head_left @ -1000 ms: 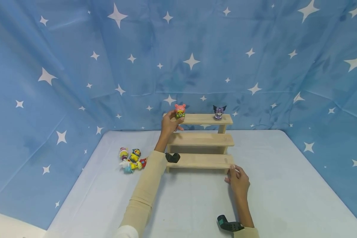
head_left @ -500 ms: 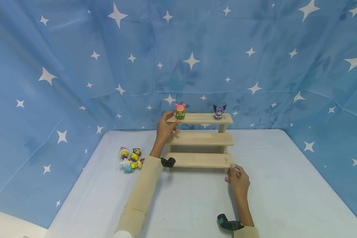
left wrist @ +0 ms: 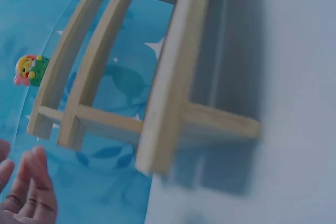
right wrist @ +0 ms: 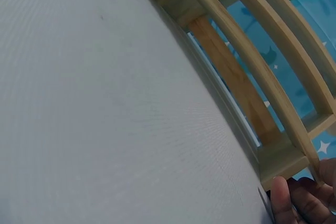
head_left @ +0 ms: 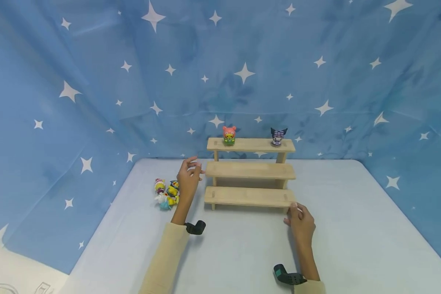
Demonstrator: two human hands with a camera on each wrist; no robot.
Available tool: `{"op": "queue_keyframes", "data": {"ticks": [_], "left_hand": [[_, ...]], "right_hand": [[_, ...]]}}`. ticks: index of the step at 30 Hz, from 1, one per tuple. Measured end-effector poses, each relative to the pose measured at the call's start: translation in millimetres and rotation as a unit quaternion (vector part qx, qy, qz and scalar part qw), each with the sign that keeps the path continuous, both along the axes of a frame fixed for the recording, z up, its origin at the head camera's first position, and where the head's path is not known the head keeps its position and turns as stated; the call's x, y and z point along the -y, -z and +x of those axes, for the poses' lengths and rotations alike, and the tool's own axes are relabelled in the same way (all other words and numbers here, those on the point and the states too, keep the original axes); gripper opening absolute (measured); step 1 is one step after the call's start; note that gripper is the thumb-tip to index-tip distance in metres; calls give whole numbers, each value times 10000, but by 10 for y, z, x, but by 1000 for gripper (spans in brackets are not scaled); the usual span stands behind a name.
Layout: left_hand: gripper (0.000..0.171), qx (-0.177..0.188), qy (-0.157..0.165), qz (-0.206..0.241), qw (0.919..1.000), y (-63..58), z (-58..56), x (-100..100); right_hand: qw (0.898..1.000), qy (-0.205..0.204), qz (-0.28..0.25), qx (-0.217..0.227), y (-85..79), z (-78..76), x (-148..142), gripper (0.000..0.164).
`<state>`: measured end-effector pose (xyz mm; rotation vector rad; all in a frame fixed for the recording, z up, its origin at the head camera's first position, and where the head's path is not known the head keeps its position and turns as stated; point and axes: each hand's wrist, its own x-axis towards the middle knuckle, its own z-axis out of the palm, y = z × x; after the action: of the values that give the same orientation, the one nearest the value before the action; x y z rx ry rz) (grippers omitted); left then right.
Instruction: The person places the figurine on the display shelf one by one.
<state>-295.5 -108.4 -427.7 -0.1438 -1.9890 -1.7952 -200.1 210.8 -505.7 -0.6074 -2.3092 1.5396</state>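
A three-tier wooden display stand (head_left: 250,170) stands on the white-covered table. On its top tier sit a pink-hooded figurine (head_left: 229,136) at the left and a purple-and-black figurine (head_left: 277,137) at the right. My left hand (head_left: 188,179), holding nothing, is in the air left of the stand with loosely bent fingers; the left wrist view shows its fingertips (left wrist: 39,163) near the end of the upper boards. At the front right corner of the lowest tier my right hand (head_left: 301,223) grips the board's end, its fingers (right wrist: 282,198) right against the wood.
A cluster of several small yellow, white and blue figurines (head_left: 163,201) lies on the table (head_left: 242,253) left of the stand, partly behind my left hand. A blue curtain with white stars (head_left: 213,81) hangs behind and at both sides.
My left hand has let go of the pink-hooded figurine on the top tier and moved down and left. My right hand keeps its place at the stand's corner. The head view shifted slightly.
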Motion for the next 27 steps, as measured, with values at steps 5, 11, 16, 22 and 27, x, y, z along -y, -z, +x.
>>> {"op": "queue_keyframes", "data": {"ticks": [5, 11, 16, 22, 27], "left_hand": [[26, 478, -342, -323, 9977, 104, 99, 99], [26, 902, -367, -784, 9922, 196, 283, 251], [28, 1015, -525, -1493, 9822, 316, 408, 355], [35, 1258, -841, -2071, 9665, 462, 519, 476], [45, 1427, -974, -2128, 9617, 578, 566, 576]], "right_hand": [[9999, 57, -94, -30, -53, -42, -30, 54], [9999, 132, -82, 50, -62, -61, -41, 55], [9998, 54, -172, 112, -48, -55, -30, 57], [9996, 44, -76, 257, -19, -35, -23, 58], [9997, 34, -111, 208, -2, -41, -27, 60]]}}
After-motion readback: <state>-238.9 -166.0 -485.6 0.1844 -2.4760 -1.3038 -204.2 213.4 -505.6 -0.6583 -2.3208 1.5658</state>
